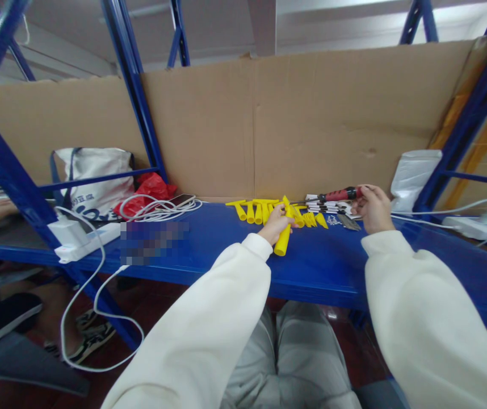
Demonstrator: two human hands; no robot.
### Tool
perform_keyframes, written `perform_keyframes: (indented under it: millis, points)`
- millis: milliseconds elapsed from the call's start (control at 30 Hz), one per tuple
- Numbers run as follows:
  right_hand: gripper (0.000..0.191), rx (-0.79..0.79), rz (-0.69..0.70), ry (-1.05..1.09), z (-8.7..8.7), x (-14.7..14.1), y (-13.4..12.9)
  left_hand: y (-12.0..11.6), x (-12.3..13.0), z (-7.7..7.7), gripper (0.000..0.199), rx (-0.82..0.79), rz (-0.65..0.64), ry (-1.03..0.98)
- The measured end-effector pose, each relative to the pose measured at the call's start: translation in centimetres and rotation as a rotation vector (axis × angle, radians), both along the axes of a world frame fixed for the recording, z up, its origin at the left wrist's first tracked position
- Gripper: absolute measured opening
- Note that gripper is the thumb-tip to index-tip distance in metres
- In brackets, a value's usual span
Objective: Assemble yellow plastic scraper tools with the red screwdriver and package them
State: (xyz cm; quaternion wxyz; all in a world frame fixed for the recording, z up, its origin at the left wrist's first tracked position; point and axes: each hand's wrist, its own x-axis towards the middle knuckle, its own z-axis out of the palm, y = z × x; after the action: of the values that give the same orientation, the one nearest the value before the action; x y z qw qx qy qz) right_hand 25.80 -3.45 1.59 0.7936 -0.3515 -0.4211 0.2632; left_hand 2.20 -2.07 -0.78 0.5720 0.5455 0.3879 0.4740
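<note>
Clock read from the yellow piece in the left hand, 12 being the cardboard wall across the counter. I follow from afar, through the head camera.

Left hand [273,224]: grip wrapped round the middle of a yellow T-shaped piece [283,243], its round tube pointing toward 6, flat head toward 12. It is held just above the counter [209,238], near its middle.

Right hand [376,209], between 2 and 3 o'clock: grip closed on the rear end of a red-and-black screwdriver [340,195]. Shaft runs toward the yellow head; I cannot tell whether the tip touches it, as it is too small from here.

Around them: a row of yellow pieces [250,213] at 10, tubes facing the wearer. Small yellow wedges [310,220] lie just beside the work at 3, a grey metal blade [348,222] farther along the same line. White packets [332,205] at 2, behind the blade. White pouch [416,177] well apart, between 2 and 3, leaning by the blue post.

My reading: the step in hand is tool work at the head of one piece, fastening or loosening I can't say. Next move, I judge, calls for a firm left hold, the shaft lined up square with the head, and a turn from the right fingers. The rear-end hold seems to me loose for real pressure; the tip could slip.
</note>
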Motion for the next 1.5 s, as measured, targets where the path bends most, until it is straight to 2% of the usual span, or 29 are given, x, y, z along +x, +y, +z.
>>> perform_keyframes:
  millis: [167, 300, 533, 800, 1133, 1367, 1500]
  points:
    - [0.019, 0.023, -0.027, -0.056, -0.1, -0.4, 0.0, -0.1, 0.0, 0.1, 0.058, 0.001, 0.036, 0.015]
    - [0.016, -0.048, -0.043, -0.052, 0.2, -0.8, -0.7, -0.2, -0.1, 0.1, 0.064, 0.006, 0.047, 0.036]
    - [0.025, -0.044, -0.028, 0.073, 0.6, -1.1, -1.3, -0.2, 0.0, -0.2, 0.07, 0.042, 0.05, 0.08]
    - [0.032, -0.114, -0.067, 0.07, 0.9, -1.3, -1.8, -0.8, 0.0, 0.1, 0.07, 0.075, 0.07, 0.132]
    - [0.034, -0.196, 0.145, 0.199, 2.0, -2.4, -2.9, -0.4, -0.1, -0.1, 0.068, 0.072, 0.104, 0.108]
    - [0.039, -0.171, 0.114, 0.174, 1.2, -1.4, -1.7, -0.4, 0.0, -0.2, 0.076, 0.1, 0.124, 0.132]
    - [0.041, -0.209, 0.084, 0.177, 0.4, -0.6, -0.8, -0.5, -0.1, -0.1, 0.077, 0.107, 0.137, 0.145]
